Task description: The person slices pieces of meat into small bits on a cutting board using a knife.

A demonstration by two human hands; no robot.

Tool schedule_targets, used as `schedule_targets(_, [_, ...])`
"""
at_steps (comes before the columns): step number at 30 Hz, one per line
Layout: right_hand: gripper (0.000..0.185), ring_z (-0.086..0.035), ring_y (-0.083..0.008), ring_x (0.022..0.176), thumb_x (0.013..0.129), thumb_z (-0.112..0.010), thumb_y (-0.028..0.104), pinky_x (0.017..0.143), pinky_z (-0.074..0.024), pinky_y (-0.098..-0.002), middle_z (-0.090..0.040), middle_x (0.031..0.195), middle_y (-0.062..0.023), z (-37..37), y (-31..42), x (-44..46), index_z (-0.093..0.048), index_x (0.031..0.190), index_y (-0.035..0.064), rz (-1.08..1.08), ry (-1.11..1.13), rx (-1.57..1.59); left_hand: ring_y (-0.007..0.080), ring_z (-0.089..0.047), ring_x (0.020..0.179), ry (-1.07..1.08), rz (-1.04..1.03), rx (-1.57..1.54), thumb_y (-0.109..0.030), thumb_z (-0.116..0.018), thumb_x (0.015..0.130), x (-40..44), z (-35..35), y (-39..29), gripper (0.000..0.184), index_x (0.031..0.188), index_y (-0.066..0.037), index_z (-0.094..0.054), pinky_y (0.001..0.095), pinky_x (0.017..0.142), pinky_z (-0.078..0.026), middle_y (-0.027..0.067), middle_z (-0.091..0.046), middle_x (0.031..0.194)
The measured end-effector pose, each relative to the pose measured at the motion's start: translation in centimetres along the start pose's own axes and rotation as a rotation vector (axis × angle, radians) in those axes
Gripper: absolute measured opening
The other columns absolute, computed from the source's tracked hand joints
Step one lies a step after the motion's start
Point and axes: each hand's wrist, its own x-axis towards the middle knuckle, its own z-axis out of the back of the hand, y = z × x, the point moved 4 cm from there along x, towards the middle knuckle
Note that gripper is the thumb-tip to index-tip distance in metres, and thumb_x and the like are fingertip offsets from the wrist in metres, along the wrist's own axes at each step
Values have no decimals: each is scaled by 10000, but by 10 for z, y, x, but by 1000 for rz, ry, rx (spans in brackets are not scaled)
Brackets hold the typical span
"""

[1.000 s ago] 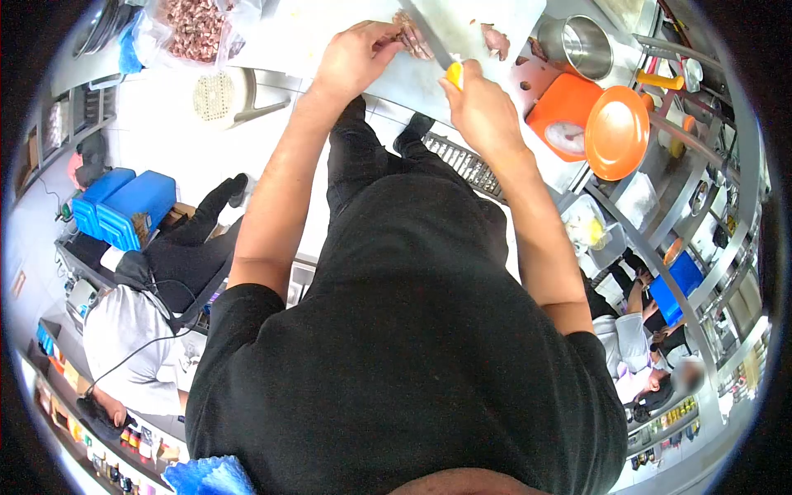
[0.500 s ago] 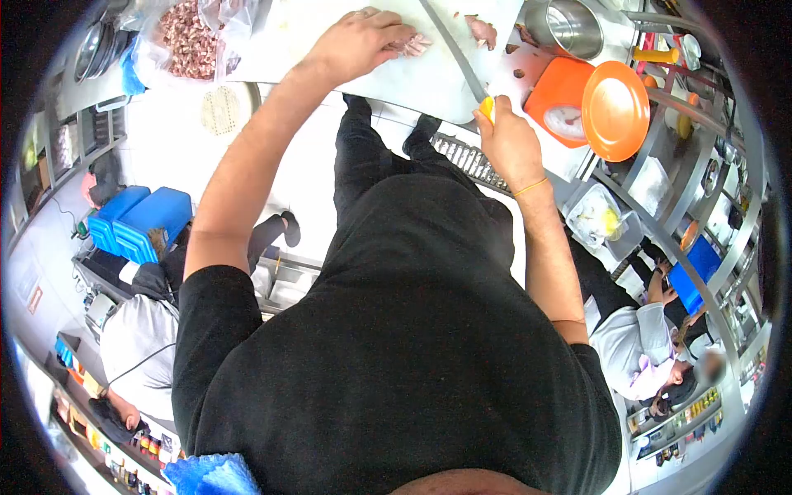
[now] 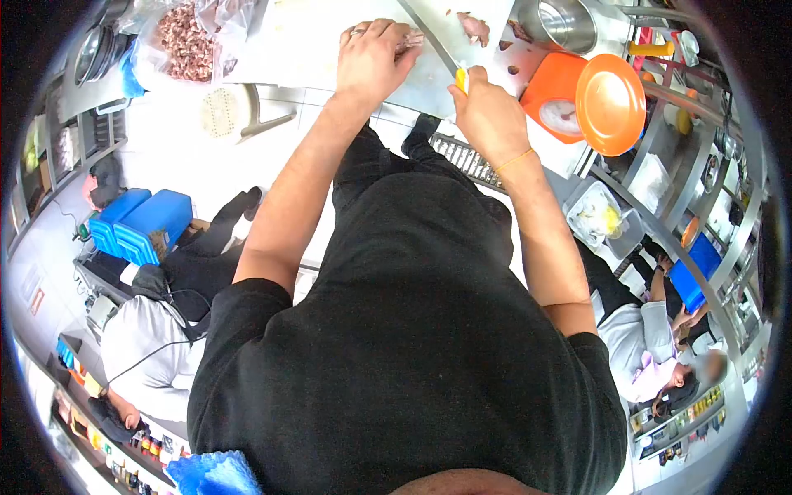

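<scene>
My right hand [image 3: 492,120] is closed around the yellow handle of a long knife [image 3: 436,40]. Its blade slants up and to the left over the white cutting board [image 3: 322,49]. My left hand [image 3: 375,59] is closed over a strip of pale pink raw meat [image 3: 410,41], with the fingers hiding part of it. The blade lies close to the right side of that strip; contact cannot be made out. Another raw meat piece [image 3: 473,29] lies on the board, to the right of the blade.
A clear plastic bag of diced meat [image 3: 188,41] stands left of the board. On the right are an orange scale [image 3: 540,95], an orange plate [image 3: 610,103] and a steel pot [image 3: 565,25]. Co-workers are at both sides, one beside blue bins [image 3: 153,223].
My left hand has moved right and its fingers have drawn in over the meat. My right hand and the knife have shifted left and slightly up.
</scene>
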Motion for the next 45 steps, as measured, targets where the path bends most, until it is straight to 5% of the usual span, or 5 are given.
schedule_targets(11, [366,-755,-449,865,1041,-589,286,783,-601,-531,-758,924,-264,-37,8,36,-542,1163,-56,-37,-7,29,277,-700,1015,47,16,-40,-247,-789,879,6,-10,1,162,1016,-159,-787,464,912,-517,13,-766,1029])
schedule_targets(20, [378,-758,-458,830,1033,-605,283,771,-611,-533,-747,862,-273,5,23,26,-540,1144,-73,55,10,-41,309,-707,1041,111,84,-185,-265,-762,891,6,8,9,220,1048,-114,-785,455,958,-541,58,-768,1055])
schedule_targets(29, [369,-753,-472,870,1037,-593,283,809,-601,-544,-748,894,-285,-36,15,27,-542,1142,-67,-51,28,27,315,-697,927,71,-57,-59,-190,-762,871,8,-10,12,110,949,-113,-776,458,862,-562,58,-745,965])
schedule_targets(39, [365,-749,-471,891,1037,-581,272,831,-594,-546,-747,917,-293,6,34,20,-563,1134,-79,25,57,-11,319,-695,1014,86,35,-144,-184,-725,893,0,8,4,128,987,-111,-772,463,941,-546,80,-746,1019])
schedule_targets(45, [377,-747,-481,884,1036,-579,271,824,-589,-559,-744,910,-293,-43,21,30,-554,1152,-87,-41,28,66,334,-693,1026,124,-9,-115,-183,-735,899,1,-1,10,155,1029,-102,-765,461,938,-559,79,-745,1058])
